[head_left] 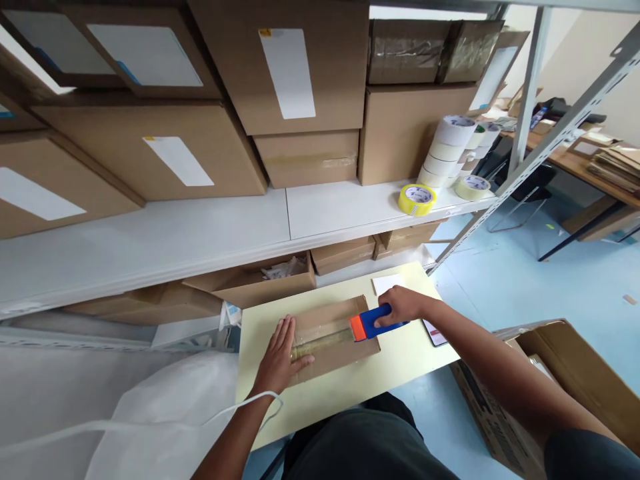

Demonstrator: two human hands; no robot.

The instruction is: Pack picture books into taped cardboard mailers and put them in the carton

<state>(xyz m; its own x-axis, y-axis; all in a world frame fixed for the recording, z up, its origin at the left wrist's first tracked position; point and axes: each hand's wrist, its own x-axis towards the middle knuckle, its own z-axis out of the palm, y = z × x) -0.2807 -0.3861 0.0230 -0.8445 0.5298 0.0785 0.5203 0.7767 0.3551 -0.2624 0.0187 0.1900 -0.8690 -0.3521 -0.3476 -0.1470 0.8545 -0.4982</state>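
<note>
A small brown cardboard box [330, 319] lies on a pale yellow table [390, 367] in front of me. A strip of clear tape [323, 338] runs along its top seam. My left hand [280, 357] lies flat with fingers spread on the box's left end, pressing it down. My right hand [403, 305] is closed round the blue handle of a tape dispenser [373, 323] whose orange head rests on the right part of the box.
A white shelf [310, 217] behind the table carries stacked cardboard boxes [295, 73], a yellow tape roll [417, 199] and a stack of tape rolls [450, 150]. An open carton [550, 353] stands at my right, a white bag [165, 413] at my left.
</note>
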